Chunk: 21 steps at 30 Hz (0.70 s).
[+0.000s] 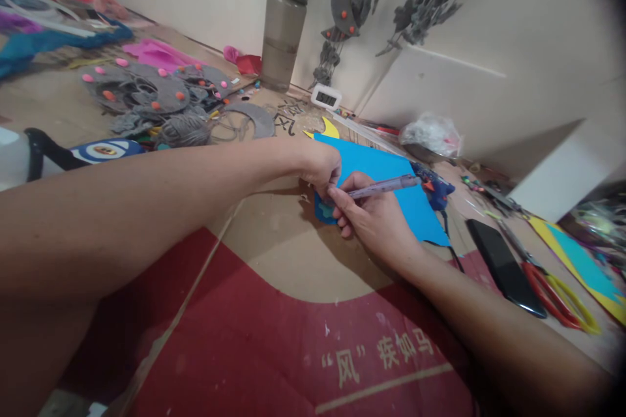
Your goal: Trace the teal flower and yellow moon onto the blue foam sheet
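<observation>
While both hands meet at the near corner of the sheet, the scene reads as follows.

Step in hand: marking or tracing, by my judgement; the right hand grips a slim translucent purple pen in a writing hold, its tip pointing down to the left where the two hands meet.
Right hand: fingers curled together round the pen barrel, heel of the hand resting on the brown cardboard work surface.
Left hand: the left hand is bunched, fingertips pinching or pressing down a small teal shape at the corner of the bright blue paper sheet; whether it pinches or only presses I cannot tell.
Sheet: flat on the cardboard, just beyond both hands, partly under them.
Next move calls for: a steady hold on the small piece so it does not slip under the pen, as I judge it.
Close by: a blue hot-glue gun lies at the sheet's far edge, its cord trailing toward the right forearm.
Right side: a black phone and red-and-yellow-handled scissors, near but apart from the forearm.
Far side: a grey water bottle against the wall, grey felt cut-outs with pink dots to the left.
In the way: the glue gun cord is the only thing near the working arm.
</observation>
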Tool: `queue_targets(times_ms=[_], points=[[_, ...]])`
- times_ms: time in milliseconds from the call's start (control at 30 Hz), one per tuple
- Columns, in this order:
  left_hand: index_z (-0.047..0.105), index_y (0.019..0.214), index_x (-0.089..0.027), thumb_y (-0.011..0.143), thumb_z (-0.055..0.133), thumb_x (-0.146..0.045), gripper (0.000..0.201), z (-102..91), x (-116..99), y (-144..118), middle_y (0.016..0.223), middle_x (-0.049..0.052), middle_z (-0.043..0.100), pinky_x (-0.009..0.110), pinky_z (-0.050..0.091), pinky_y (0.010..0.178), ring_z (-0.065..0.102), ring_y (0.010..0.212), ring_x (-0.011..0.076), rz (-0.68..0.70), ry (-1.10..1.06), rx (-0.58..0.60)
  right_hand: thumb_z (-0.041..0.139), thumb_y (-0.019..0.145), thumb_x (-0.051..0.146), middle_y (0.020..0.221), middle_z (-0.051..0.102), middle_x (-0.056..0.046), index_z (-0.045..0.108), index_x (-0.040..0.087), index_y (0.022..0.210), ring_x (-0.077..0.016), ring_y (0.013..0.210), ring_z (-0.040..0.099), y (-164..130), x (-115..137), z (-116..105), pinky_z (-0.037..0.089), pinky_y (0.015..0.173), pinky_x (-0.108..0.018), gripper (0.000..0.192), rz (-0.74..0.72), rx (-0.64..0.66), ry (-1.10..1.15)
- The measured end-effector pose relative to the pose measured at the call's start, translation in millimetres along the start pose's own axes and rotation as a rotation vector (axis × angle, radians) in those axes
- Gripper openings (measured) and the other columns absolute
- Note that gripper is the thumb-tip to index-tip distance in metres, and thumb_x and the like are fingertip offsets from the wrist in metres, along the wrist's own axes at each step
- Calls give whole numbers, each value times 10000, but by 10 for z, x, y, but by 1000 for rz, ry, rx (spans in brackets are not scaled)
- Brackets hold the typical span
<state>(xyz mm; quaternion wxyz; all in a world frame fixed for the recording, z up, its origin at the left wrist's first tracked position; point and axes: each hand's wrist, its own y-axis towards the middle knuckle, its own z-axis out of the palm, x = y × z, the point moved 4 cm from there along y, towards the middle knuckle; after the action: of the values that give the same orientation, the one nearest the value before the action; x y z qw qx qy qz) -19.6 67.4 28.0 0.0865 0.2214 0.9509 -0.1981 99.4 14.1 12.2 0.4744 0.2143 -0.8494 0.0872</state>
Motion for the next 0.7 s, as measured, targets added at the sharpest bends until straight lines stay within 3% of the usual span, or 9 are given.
queue_targets(times_ms=[400,700], points=[[746,871,-209,634,714,-319,263,2,-5,-4,689,-2,625,246,377,634,524,669,155,-2,30,4,598,893,459,603,584,46,514,198,815,-65,405,530,2,-13,3,454,345,-163,285,-17,17,0],[760,1009,-211,663,673,-299,367,9,2,9,789,32,684,266,402,660,575,723,193,8,79,18,574,909,475,634,587,41,511,200,839,-64,417,535,-10,-24,3,454,361,-172,291,-51,40,-33]])
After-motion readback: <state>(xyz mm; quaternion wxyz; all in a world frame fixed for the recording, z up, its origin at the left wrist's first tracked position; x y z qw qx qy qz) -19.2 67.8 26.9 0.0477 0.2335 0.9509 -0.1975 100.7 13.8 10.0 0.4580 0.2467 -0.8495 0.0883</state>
